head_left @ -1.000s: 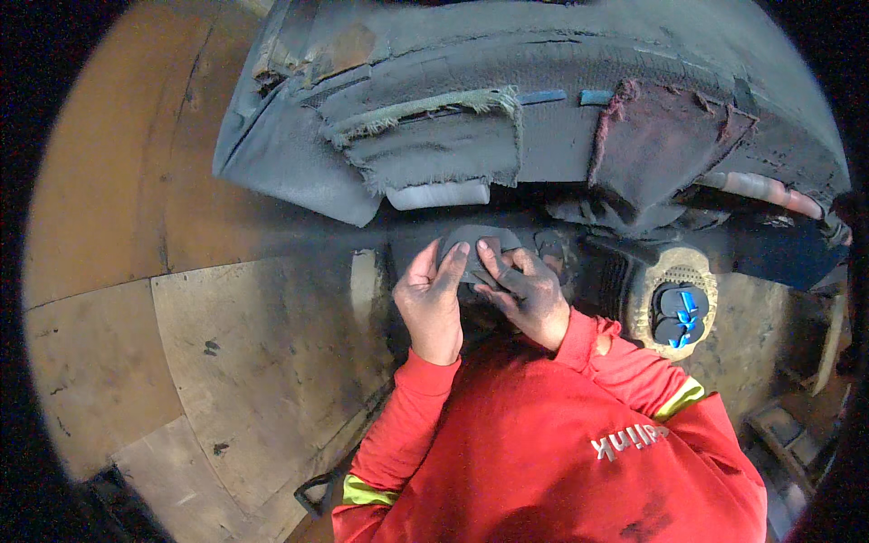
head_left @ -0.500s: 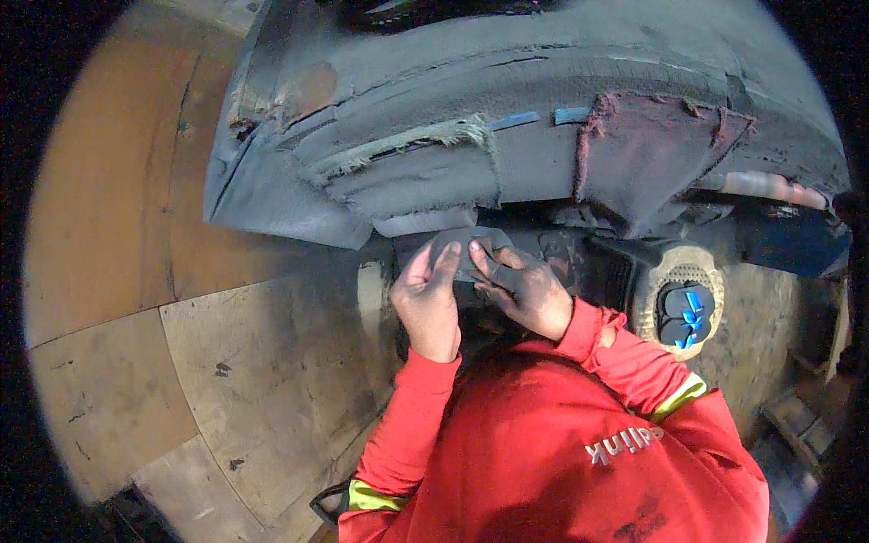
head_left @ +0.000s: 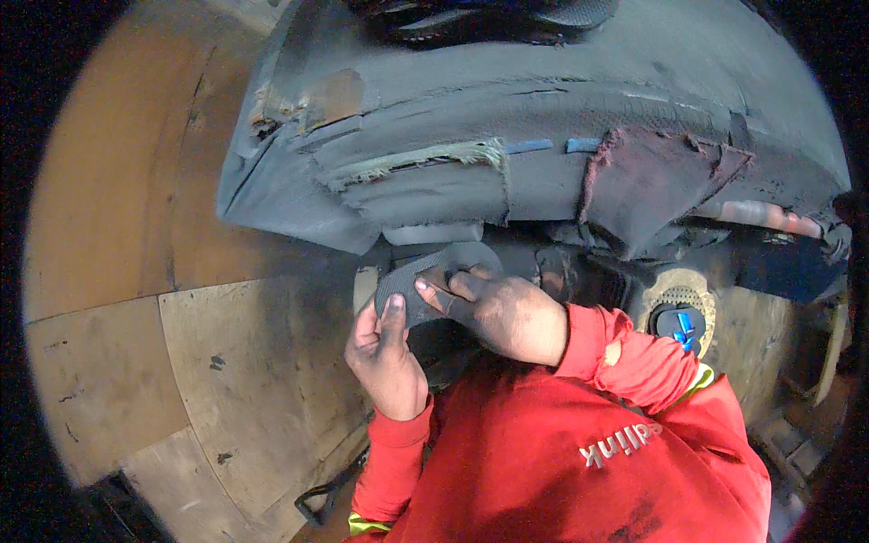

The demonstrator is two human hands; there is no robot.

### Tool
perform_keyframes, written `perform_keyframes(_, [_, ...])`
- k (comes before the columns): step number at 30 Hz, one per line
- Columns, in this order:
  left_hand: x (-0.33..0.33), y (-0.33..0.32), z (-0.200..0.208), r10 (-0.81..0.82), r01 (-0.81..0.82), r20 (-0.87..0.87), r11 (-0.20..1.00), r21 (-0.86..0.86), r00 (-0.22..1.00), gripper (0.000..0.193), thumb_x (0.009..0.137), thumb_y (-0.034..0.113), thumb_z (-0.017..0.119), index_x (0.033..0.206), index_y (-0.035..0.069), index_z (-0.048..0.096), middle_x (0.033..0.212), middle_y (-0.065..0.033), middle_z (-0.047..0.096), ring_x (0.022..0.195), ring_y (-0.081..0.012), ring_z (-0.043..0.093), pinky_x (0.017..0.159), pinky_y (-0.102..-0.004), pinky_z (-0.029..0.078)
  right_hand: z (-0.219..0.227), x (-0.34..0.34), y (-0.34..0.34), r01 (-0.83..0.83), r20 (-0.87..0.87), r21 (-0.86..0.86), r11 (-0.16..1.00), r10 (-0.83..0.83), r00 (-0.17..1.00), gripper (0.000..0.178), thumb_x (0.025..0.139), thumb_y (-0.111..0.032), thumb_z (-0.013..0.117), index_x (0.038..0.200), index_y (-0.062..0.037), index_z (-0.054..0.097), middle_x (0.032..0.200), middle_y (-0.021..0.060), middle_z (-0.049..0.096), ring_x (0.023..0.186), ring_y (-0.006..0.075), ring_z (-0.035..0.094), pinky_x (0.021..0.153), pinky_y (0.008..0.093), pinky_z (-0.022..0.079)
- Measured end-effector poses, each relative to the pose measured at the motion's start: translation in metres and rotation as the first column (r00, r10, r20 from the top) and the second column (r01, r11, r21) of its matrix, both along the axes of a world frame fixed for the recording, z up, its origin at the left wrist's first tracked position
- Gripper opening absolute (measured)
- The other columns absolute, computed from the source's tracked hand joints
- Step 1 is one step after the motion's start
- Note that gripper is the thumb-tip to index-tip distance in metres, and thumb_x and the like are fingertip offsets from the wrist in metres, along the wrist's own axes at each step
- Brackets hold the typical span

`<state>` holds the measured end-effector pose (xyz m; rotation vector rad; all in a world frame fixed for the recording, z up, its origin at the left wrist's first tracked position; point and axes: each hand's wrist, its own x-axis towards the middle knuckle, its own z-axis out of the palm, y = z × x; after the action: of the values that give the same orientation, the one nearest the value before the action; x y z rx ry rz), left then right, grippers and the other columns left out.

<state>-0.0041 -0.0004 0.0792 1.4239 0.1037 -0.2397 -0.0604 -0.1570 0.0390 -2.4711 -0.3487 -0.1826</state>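
Note:
A flat dark grey sandal sole [head_left: 418,273] with a finely textured face is held up in front of my chest, just under the machine's front edge. My left hand [head_left: 391,362] pinches its near left edge, thumb on top and fingers beneath. My right hand [head_left: 516,319] grips it from the right, fingers bent over the face and rounded far end. Dark smudges mark the fingers. The underside of the sole is hidden.
Ahead stands a dust-covered grey machine [head_left: 425,100] with a ragged cloth flap [head_left: 656,185] hanging from its edge. To my right, dark soles with blue straps [head_left: 681,326] sit on a beige perforated stool-like support [head_left: 679,282]. Wooden boards [head_left: 262,380] cover the floor at left.
The sole has turned, showing more of its textured face. My left hand has moved left and nearer to me; my right hand has bent further over the sole. The view has shifted slightly.

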Motion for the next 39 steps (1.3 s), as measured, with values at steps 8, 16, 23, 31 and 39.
perform_keyframes(8, [-0.042, 0.038, 0.012, -0.109, 0.109, -0.001, 0.994, -0.024, 0.994, 0.025, 0.092, 0.004, 0.067, 0.114, -0.006, 0.061, 0.109, -0.0105, 0.069, 0.098, -0.0131, 0.064, 0.092, -0.0279, 0.048, 0.045, -0.01, -0.014, -0.129, 0.286, -0.1, 0.987, 0.152, 0.946, 0.06, 0.077, -0.016, 0.059, 0.136, -0.0113, 0.058, 0.094, 0.0101, 0.059, 0.096, 0.0312, 0.059, 0.093, 0.0432, 0.051])
perform_keyframes(16, [-0.018, -0.047, 0.04, -0.327, 0.292, 0.011, 0.826, -0.483, 0.945, 0.031, 0.094, 0.012, 0.067, 0.117, -0.002, 0.053, 0.111, -0.0143, 0.067, 0.096, -0.028, 0.07, 0.081, -0.0376, 0.06, 0.089, -0.028, -0.029, 0.379, -0.15, 0.878, 0.291, -0.586, 0.797, 0.067, 0.088, 0.001, 0.069, 0.149, -0.0081, 0.041, 0.125, 0.0104, 0.06, 0.099, 0.0207, 0.064, 0.091, 0.0336, 0.053])
perform_keyframes(23, [0.01, -0.065, 0.049, -0.413, 0.374, 0.455, 0.91, 0.178, 0.789, 0.021, 0.097, 0.02, 0.065, 0.093, 0.0, 0.06, 0.082, -0.0039, 0.067, 0.07, -0.0055, 0.055, 0.059, -0.0255, 0.045, 0.075, -0.037, -0.022, 0.487, -0.355, 0.836, 0.252, -0.427, 0.831, 0.053, 0.094, -0.007, 0.067, 0.142, 0.0019, 0.047, 0.103, 0.0025, 0.065, 0.076, 0.0057, 0.06, 0.068, 0.0214, 0.052])
perform_keyframes(31, [0.045, -0.1, 0.11, -0.755, 0.388, 0.524, 0.654, 0.65, 0.395, 0.027, 0.089, 0.02, 0.075, 0.1, -0.005, 0.069, 0.07, -0.0017, 0.063, 0.062, -0.0048, 0.05, 0.057, -0.0251, 0.046, 0.096, -0.058, -0.031, 0.306, -0.159, 0.943, 0.132, -0.629, 0.761, 0.065, 0.096, 0.002, 0.057, 0.154, -0.003, 0.028, 0.093, 0.0048, 0.058, 0.071, 0.0154, 0.066, 0.065, 0.0293, 0.057])
perform_keyframes(39, [0.132, -0.121, 0.258, -0.201, -0.069, 0.91, 0.968, 0.242, 0.363, 0.029, 0.092, 0.022, 0.072, 0.109, -0.001, 0.068, 0.063, -0.0012, 0.057, 0.06, -0.0075, 0.047, 0.057, -0.0261, 0.044, 0.129, -0.052, -0.146, 0.43, -0.242, 0.893, 0.131, -0.666, 0.706, 0.062, 0.1, -0.015, 0.057, 0.153, -0.0015, 0.028, 0.084, 0.0077, 0.06, 0.064, 0.0166, 0.066, 0.061, 0.0298, 0.059])
